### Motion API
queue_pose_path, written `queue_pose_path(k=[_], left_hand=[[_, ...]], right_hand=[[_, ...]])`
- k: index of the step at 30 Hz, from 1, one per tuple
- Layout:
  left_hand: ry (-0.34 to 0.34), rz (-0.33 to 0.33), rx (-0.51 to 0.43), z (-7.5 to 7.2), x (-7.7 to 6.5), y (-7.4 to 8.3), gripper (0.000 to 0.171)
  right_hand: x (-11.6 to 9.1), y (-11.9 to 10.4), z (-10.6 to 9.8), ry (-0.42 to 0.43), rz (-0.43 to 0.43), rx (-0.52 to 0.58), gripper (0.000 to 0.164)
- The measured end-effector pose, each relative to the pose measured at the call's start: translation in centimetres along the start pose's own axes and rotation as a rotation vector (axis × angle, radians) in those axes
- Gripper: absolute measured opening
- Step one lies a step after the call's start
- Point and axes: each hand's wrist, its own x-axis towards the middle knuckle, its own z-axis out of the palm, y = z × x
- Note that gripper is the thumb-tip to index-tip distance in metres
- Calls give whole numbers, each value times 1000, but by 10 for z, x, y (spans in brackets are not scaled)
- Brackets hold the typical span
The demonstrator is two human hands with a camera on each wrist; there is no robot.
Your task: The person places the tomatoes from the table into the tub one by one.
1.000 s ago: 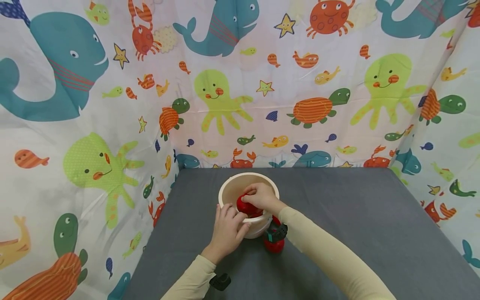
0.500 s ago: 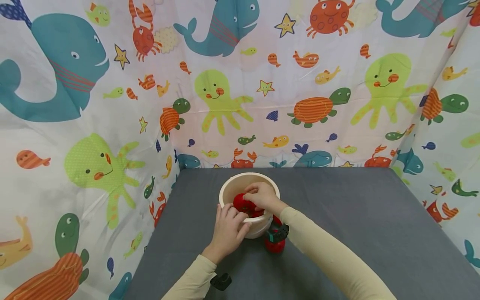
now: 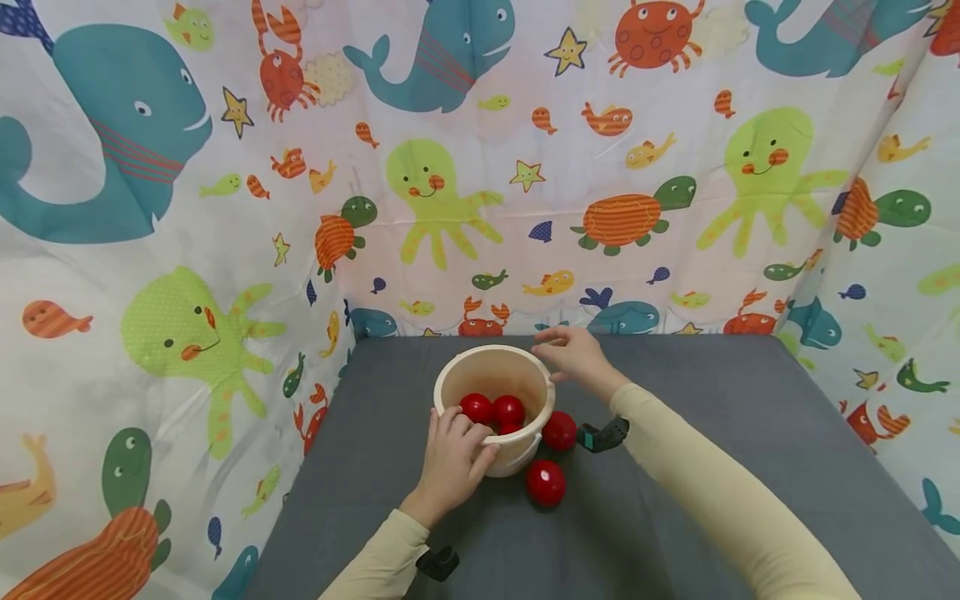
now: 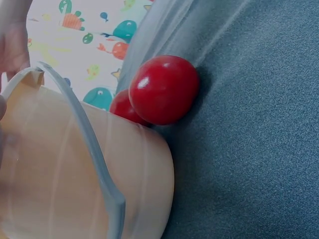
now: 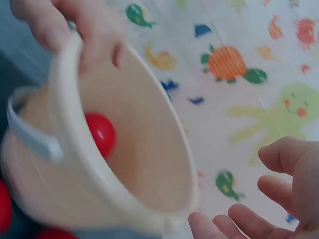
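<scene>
A cream bucket [image 3: 517, 454] stands on the table, its mouth facing up. My left hand [image 3: 448, 468] grips its near left rim, fingers over the edge; the right wrist view shows that left hand [image 5: 92, 32] pinching the rim. Several shiny red tomatoes [image 3: 508, 410] lie inside, partly hidden by the rim and left hand. Beside the bucket's far right rim is my right hand [image 3: 576, 360], holding nothing, its fingers [image 5: 244, 221] spread apart in the right wrist view. Two more tomatoes, a nearer one [image 3: 545, 483] and a farther one [image 3: 559, 432], rest on the table right of the bucket.
A grey cloth covers the table [image 3: 690, 450]. A curtain [image 3: 480, 192] printed with sea animals hangs behind it and along both sides. The bucket's grey handle [image 4: 92, 139] hangs down against its outer wall.
My right hand has let go of a tomato inside the bucket and moved out to the right, past the rim. The left hand stays on the rim.
</scene>
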Motion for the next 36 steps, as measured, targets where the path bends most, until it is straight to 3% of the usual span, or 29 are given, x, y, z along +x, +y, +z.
queue_pose_path(k=[7,14,21,36], left_hand=[[14,11,2,1,0,-1,15],[10,1,5,1,-1,-3,16],[26,16,7,4,-1,-4,15],[2,0,6,1,-1,-2,18]], right_hand=[[-5,21,-55,41,6,13,48],[-6,53,-70,53,34,7,48],[-2,85,-55,53,90,16,46],[1,131,4,38,182,30,47]])
